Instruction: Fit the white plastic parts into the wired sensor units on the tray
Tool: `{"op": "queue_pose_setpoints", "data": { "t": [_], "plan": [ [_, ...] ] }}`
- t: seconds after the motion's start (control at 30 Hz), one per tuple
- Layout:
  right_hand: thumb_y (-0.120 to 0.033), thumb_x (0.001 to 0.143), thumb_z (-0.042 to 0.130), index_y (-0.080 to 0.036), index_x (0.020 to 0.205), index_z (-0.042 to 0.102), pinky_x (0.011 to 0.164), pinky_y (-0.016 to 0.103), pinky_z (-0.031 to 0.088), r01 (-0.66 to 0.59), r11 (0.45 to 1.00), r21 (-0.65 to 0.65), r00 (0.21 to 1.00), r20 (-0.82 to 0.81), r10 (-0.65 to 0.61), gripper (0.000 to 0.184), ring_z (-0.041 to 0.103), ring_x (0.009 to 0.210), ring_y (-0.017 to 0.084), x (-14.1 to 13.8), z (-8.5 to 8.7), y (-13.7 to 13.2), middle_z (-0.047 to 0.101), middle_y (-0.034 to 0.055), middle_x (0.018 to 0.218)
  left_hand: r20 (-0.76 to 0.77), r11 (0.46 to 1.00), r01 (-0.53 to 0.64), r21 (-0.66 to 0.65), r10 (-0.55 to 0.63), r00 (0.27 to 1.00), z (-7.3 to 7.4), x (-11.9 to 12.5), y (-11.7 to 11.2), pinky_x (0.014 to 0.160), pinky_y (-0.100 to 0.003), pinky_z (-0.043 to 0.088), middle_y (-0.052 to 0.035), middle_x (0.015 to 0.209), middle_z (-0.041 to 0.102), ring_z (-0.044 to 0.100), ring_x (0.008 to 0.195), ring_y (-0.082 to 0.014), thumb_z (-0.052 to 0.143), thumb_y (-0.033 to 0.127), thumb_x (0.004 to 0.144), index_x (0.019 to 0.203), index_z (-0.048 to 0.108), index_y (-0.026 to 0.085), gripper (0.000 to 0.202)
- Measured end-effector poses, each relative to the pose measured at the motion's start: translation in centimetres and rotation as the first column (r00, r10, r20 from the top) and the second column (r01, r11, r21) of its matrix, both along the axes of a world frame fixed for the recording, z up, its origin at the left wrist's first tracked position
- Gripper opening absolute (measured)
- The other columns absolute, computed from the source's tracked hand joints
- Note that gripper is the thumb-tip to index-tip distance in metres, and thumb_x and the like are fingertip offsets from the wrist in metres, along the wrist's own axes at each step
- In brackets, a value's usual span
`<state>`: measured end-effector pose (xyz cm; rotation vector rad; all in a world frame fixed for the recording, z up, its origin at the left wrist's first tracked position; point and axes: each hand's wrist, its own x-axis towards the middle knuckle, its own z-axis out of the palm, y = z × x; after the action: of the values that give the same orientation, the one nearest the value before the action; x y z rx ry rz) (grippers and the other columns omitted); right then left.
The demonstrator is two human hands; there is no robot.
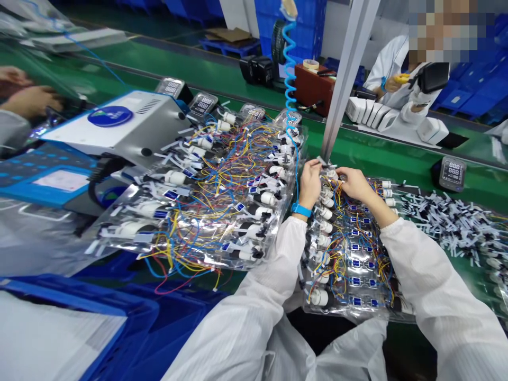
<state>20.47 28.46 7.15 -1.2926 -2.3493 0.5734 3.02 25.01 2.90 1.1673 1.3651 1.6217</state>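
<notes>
Both my hands are at the far end of a clear plastic tray [345, 304] filled with small wired pump-like parts. My left hand [310, 182], with a blue band at the wrist, is closed in a pinch near a small pale strip [320, 160]. To its right, my right hand [353, 182] has thumb and fingers pressed together at a white cylindrical part [330, 174]; the exact contact is too small to make out. White cylinders [319, 296] line the tray's left side, with coloured wires and small blue pieces [356, 263] in the middle.
Left of me stands another loaded clear tray [186, 256], beside a white and blue machine [123, 124]. A coiled blue hose [291, 69] hangs ahead, near a metal post [345, 74]. Black-and-white parts [456, 222] are heaped at right. A co-worker [397, 63] sits across the bench.
</notes>
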Motion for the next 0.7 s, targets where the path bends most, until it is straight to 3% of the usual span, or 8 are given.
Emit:
{"op": "queue_pose_setpoints", "data": {
  "t": [0.07,0.13,0.2,0.3,0.37,0.47,0.6,0.7],
  "plan": [
    [-0.013,0.088,0.070,-0.018,0.117,0.082,0.107,0.040,0.053,-0.024,0.999,0.037,0.995,0.096,0.020,0.032,0.073,0.117,0.030,-0.4,0.2,-0.2,0.081,0.0126,0.122,0.038,0.988,-0.092,0.120,0.088,0.995,0.4,-0.3,-0.3,0.115,-0.039,0.056,-0.0113,0.136,0.075,0.073,0.127,-0.0195,0.040,0.026,0.110,0.130,0.062,0.021,0.031],
    [-0.011,0.087,0.071,-0.020,0.112,0.084,0.105,0.040,0.054,-0.042,0.998,0.039,0.985,0.169,0.035,0.029,0.075,0.114,0.031,-1.0,0.4,-0.2,0.081,0.0133,0.117,-0.037,0.950,-0.139,0.281,0.155,0.987,1.1,-0.6,-1.0,0.123,-0.040,0.049,-0.0113,0.148,0.068,0.064,0.141,-0.0200,0.040,0.030,0.111,0.137,0.060,0.023,0.034],
    [-0.010,0.085,0.073,-0.020,0.108,0.085,0.102,0.038,0.055,-0.063,0.998,0.026,0.976,0.210,0.056,0.028,0.075,0.110,0.030,-1.4,0.7,-0.1,0.081,0.0132,0.114,-0.160,0.898,-0.115,0.424,0.199,0.967,2.1,-0.8,-1.8,0.127,-0.043,0.044,-0.0117,0.151,0.065,0.057,0.149,-0.0215,0.041,0.033,0.111,0.139,0.060,0.023,0.035],
    [-0.018,0.089,0.076,-0.019,0.114,0.085,0.102,0.037,0.055,-0.083,0.996,0.022,0.971,0.226,0.076,0.026,0.074,0.111,0.029,-0.8,2.2,0.2,0.081,0.0138,0.116,-0.361,0.864,0.007,0.504,0.203,0.910,3.6,-0.8,-2.5,0.122,-0.045,0.048,-0.0117,0.133,0.074,0.064,0.137,-0.0231,0.041,0.032,0.112,0.124,0.069,0.021,0.032],
    [-0.029,0.094,0.074,-0.016,0.121,0.083,0.102,0.038,0.054,-0.046,0.997,0.060,0.980,0.194,0.033,0.030,0.074,0.108,0.028,1.2,3.9,0.1,0.080,0.0144,0.116,-0.508,0.896,0.087,0.435,0.164,0.846,4.2,-0.7,-2.3,0.113,-0.044,0.053,-0.0107,0.119,0.077,0.069,0.122,-0.0239,0.044,0.028,0.110,0.114,0.072,0.021,0.029],
    [-0.035,0.096,0.072,-0.015,0.118,0.083,0.096,0.037,0.055,0.075,0.990,0.116,0.992,0.094,-0.086,0.032,0.073,0.095,0.024,6.7,7.1,-1.1,0.081,0.0115,0.108,-0.731,0.977,0.131,0.168,0.034,0.682,4.0,-0.2,-1.5,0.111,-0.050,0.051,-0.0128,0.117,0.076,0.065,0.120,-0.0310,0.053,0.027,0.104,0.111,0.077,0.021,0.025],
    [-0.040,0.094,0.069,-0.015,0.108,0.084,0.082,0.033,0.053,0.296,0.954,0.034,0.954,0.025,-0.297,0.032,0.069,0.079,0.019,16.3,10.4,-4.9,0.081,0.0070,0.090,-0.846,0.982,-0.058,-0.179,-0.124,0.518,2.4,0.4,-0.4,0.113,-0.068,0.043,-0.0227,0.137,0.065,0.050,0.136,-0.0475,0.064,0.039,0.096,0.110,0.081,0.016,0.032],
    [-0.038,0.094,0.065,-0.017,0.097,0.083,0.074,0.031,0.051,0.439,0.895,-0.078,0.888,0.186,-0.420,0.028,0.067,0.069,0.017,22.4,10.2,-8.6,0.078,0.0047,0.079,-0.858,0.962,-0.112,-0.248,-0.164,0.487,1.6,0.5,-0.1,0.114,-0.075,0.038,-0.0237,0.141,0.062,0.046,0.138,-0.0513,0.063,0.049,0.096,0.110,0.082,0.016,0.041]
  ]
}}
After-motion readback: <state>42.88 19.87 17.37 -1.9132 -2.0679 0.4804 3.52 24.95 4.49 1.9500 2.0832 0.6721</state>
